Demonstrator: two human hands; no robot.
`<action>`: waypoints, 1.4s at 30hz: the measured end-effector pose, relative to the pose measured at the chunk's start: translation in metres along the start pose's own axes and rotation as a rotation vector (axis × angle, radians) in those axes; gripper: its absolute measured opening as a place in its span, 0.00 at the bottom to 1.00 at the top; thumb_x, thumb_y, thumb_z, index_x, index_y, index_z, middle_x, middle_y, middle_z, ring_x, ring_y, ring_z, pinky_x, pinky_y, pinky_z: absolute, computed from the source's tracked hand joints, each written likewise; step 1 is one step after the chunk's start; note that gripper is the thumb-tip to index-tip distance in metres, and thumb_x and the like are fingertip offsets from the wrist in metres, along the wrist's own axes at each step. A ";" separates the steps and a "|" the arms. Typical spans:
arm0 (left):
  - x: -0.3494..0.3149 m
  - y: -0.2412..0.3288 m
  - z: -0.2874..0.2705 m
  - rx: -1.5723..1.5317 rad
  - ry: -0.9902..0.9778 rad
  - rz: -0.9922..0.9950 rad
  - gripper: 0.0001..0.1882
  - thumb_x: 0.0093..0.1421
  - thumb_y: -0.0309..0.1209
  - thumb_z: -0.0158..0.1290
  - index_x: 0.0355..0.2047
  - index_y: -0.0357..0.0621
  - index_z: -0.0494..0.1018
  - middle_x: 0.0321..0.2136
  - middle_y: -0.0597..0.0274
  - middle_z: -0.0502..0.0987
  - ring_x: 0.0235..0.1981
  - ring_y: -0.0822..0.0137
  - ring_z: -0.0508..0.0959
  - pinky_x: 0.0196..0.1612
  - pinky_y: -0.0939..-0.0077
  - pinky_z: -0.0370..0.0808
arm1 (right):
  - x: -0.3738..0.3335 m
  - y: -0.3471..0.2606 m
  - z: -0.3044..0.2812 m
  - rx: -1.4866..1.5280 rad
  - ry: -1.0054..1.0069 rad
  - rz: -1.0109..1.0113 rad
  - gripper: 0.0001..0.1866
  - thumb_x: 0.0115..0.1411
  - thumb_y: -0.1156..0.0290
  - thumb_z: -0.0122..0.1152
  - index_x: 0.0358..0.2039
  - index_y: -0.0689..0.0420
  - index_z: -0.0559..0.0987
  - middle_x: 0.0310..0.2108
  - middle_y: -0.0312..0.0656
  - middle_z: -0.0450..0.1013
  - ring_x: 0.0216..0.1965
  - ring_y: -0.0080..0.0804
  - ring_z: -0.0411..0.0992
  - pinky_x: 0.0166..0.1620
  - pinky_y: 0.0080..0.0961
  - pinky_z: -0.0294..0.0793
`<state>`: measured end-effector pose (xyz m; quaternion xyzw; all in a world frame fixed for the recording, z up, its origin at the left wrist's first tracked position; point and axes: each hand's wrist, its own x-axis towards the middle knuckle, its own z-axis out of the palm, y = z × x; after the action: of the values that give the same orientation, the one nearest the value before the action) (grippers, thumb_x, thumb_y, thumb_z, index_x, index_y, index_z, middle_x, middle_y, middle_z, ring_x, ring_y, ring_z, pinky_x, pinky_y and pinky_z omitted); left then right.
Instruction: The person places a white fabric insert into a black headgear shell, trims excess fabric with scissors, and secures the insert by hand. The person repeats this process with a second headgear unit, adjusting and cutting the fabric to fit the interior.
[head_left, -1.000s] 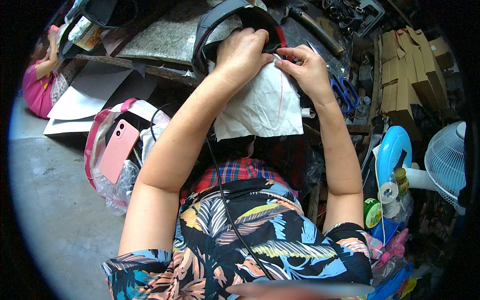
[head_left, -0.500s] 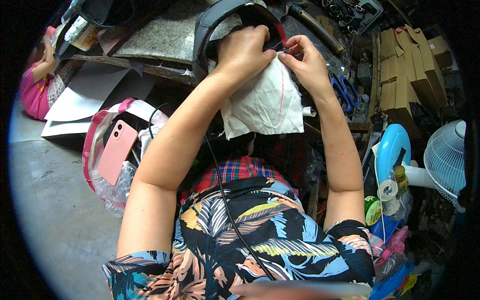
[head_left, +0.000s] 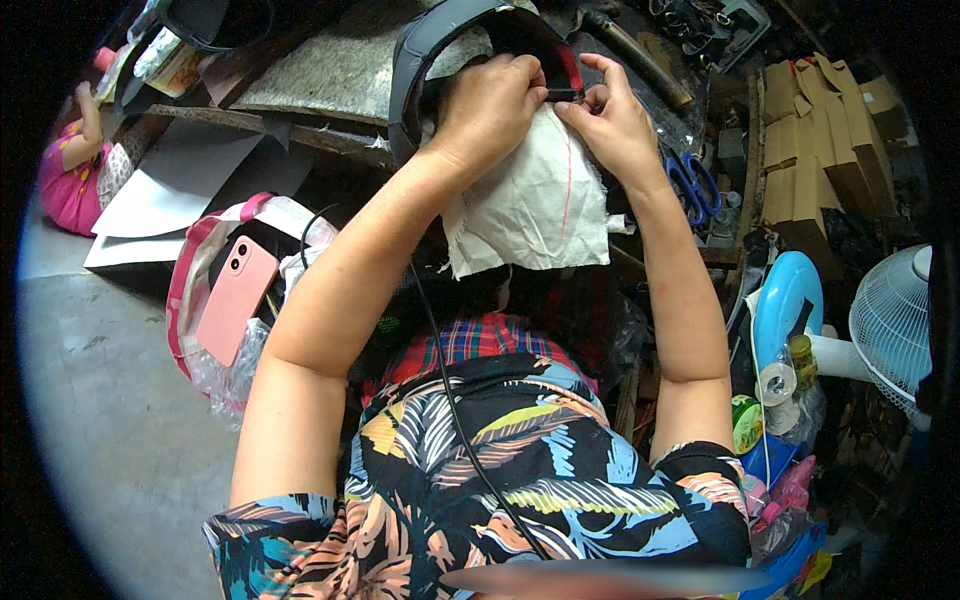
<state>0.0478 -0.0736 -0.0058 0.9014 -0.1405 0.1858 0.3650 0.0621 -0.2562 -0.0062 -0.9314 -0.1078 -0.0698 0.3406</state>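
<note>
Up at the bench edge is a black, curved, band-like piece [head_left: 408,75] with a red lining at its right end; its exact kind I cannot tell. My left hand [head_left: 490,105] reaches inside the curve, its fingers closed on the lower edge of the piece. Beside it, my right hand [head_left: 615,125] pinches the red-lined end between thumb and curled fingers, with the index finger raised. A white cloth [head_left: 530,210] with a frayed edge and a thin red line hangs below both hands. What lies between the fingertips is too small to make out.
Blue-handled scissors [head_left: 692,190] lie right of my right hand. A pink phone [head_left: 237,300] rests on a pink-and-white bag [head_left: 182,300] at left. Folded cardboard [head_left: 815,150] and a fan [head_left: 890,320] stand at right. Another person [head_left: 75,175] sits far left.
My right index finger has lifted and straightened away from the edge. The left fingers have shifted slightly right along the black piece, and its red-lined end has moved a little right.
</note>
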 end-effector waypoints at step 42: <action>-0.031 -0.001 -0.025 0.158 -0.277 0.396 0.15 0.55 0.25 0.57 0.44 0.41 0.79 0.43 0.52 0.75 0.45 0.51 0.76 0.49 0.65 0.75 | -0.020 0.015 -0.028 0.518 -0.079 -0.083 0.12 0.65 0.67 0.61 0.41 0.62 0.82 0.36 0.36 0.79 0.39 0.21 0.75 0.44 0.19 0.74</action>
<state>0.0150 -0.0519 -0.0032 0.8988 -0.3483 0.1388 0.2272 0.0452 -0.2890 0.0017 -0.8100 -0.1735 -0.0173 0.5599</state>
